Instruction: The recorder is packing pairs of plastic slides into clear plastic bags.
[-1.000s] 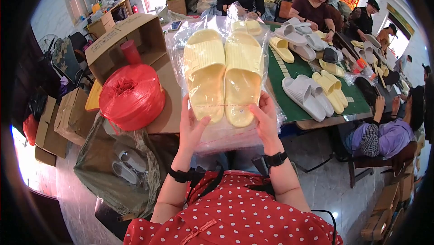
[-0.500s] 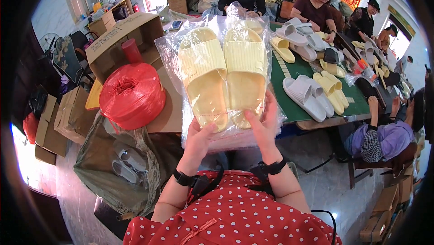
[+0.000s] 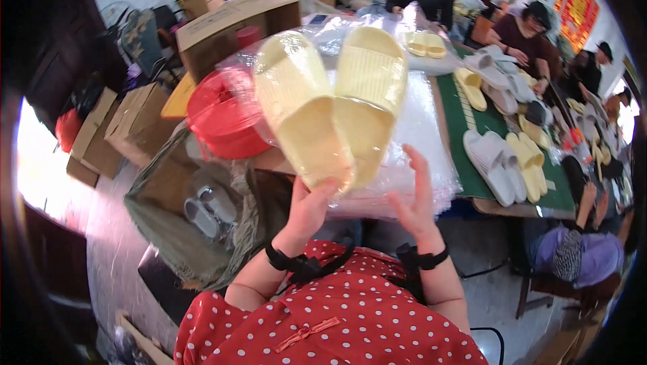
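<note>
A pair of pale yellow slippers (image 3: 306, 129) in a clear plastic bag hangs above the table edge, tilted with the heels toward me. My left hand (image 3: 311, 206) grips the bag at the heel end, thumb on top. Just to the right, my right hand (image 3: 414, 203) is off the slippers, its fingers spread and holding nothing. Below lies a stack of clear plastic bags (image 3: 431, 142). Beyond it, another bagged yellow pair (image 3: 426, 43) rests on the table.
A red roll of plastic twine (image 3: 226, 119) and a cardboard box (image 3: 232, 24) stand at left. An open sack (image 3: 158, 193) with bagged grey slippers (image 3: 210, 210) is below. Grey slippers (image 3: 492, 163) and yellow slippers (image 3: 527, 163) lie on a green mat (image 3: 441, 95). Several people work opposite and at right.
My right hand has let go of the bagged slippers and opened. The pair has tilted and shifted left in my left hand. The view has turned left, so the surroundings appear further right.
</note>
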